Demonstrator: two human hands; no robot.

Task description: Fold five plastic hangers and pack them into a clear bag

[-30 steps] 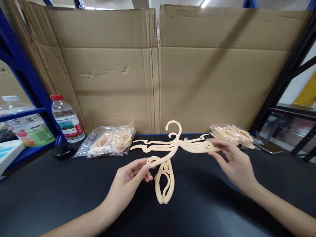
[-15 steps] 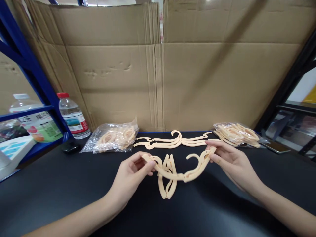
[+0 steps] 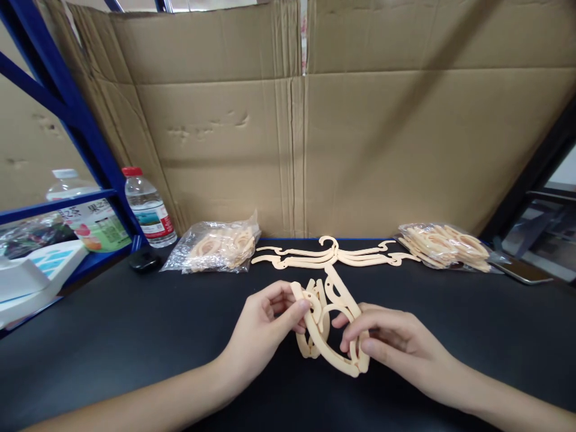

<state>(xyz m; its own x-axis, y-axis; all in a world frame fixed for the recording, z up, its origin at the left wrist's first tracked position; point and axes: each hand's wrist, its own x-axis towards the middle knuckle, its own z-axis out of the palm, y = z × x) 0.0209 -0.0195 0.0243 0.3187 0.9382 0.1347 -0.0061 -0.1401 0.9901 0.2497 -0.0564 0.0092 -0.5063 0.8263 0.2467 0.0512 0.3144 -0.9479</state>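
Between both hands is a beige plastic folding hanger [image 3: 333, 355], its two arms bent up into a narrow V with the hook curving between them. My left hand [image 3: 274, 318] pinches the upper end of the left arm between thumb and fingers. Lower down, near the hinge, my right hand [image 3: 391, 342] grips the right arm. Behind them a folded hanger [image 3: 306, 347] lies on the black table, partly hidden by the held one and my left fingers. Further back, several unfolded hangers [image 3: 310, 258] lie spread out together, one hook pointing up.
Bagged hangers [image 3: 220, 246] lie at the back left, and another clear bag of hangers [image 3: 445, 246] at the back right beside a phone [image 3: 524, 270]. A red-capped water bottle [image 3: 148, 210] and a black mouse [image 3: 144, 259] stand left. Cardboard [image 3: 225, 120] walls the back.
The held hanger has gone from spread wide to folded in a V. My right hand has moved down and left, from the arm's tip to near the hinge. The view has shifted slightly left.
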